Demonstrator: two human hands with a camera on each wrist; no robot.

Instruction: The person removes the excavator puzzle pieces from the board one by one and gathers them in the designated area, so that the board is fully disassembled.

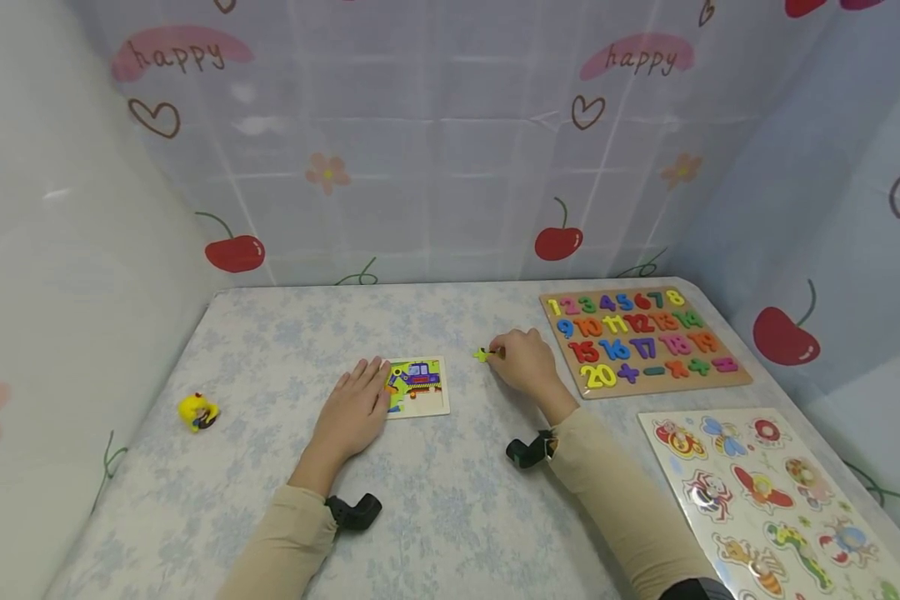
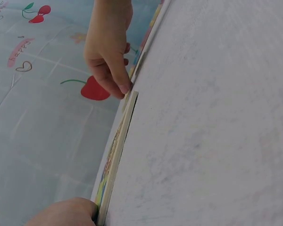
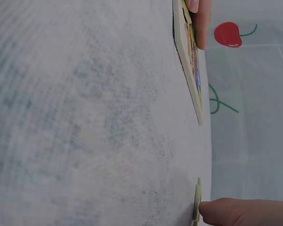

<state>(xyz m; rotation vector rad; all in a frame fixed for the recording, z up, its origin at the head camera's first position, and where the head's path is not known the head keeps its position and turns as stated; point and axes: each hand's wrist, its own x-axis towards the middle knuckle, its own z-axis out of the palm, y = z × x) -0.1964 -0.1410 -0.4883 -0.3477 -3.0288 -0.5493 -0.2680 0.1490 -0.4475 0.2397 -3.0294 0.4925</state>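
Observation:
A small square picture puzzle (image 1: 427, 387) with a pale wooden frame and a vehicle picture lies near the middle of the table. My left hand (image 1: 355, 408) rests flat on its left side, fingers straight, covering that part. To the right of the puzzle, my right hand (image 1: 527, 363) pinches a small yellow-green puzzle piece (image 1: 482, 355) between thumb and fingers. In the right wrist view the piece (image 3: 197, 200) stands out from the thumb, close to the tabletop and apart from the puzzle (image 3: 192, 70). The left wrist view sees the puzzle (image 2: 118, 160) edge-on.
A wooden number board (image 1: 648, 382) with colourful numerals lies at the back right. In front of it is a white board with insect pictures (image 1: 750, 458). A small yellow toy figure (image 1: 197, 412) sits at the left. Printed curtains (image 1: 435, 167) hang behind the table.

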